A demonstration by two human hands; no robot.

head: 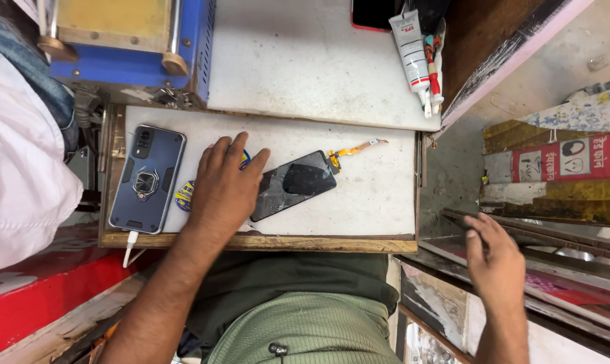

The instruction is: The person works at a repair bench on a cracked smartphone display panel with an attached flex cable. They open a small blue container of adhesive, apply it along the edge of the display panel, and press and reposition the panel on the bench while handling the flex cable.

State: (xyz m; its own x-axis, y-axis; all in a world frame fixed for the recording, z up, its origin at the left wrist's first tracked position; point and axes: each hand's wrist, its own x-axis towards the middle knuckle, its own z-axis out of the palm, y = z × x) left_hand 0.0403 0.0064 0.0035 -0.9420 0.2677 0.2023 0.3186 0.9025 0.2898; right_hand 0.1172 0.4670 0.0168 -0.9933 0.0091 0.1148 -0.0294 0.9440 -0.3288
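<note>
My left hand [224, 185] lies flat, palm down, on the white work board [372, 195], its fingertips touching the left end of a black phone screen panel [297, 184] with an orange flex cable [355, 149]. Under the hand sits a round blue and yellow roll [183, 195], mostly hidden. A phone in a dark blue case with a ring holder [146, 178] lies face down to the left, a white cable [131, 244] plugged into it. My right hand [497, 259] reaches off to the right over a shelf edge, fingers together, holding nothing that I can see.
A blue machine [126, 40] stands at the back left. A white glue tube [413, 54] and small tools hang at the back right. Shelves and drawers [554, 269] are on the right. Another person's white sleeve [15, 168] is at the left.
</note>
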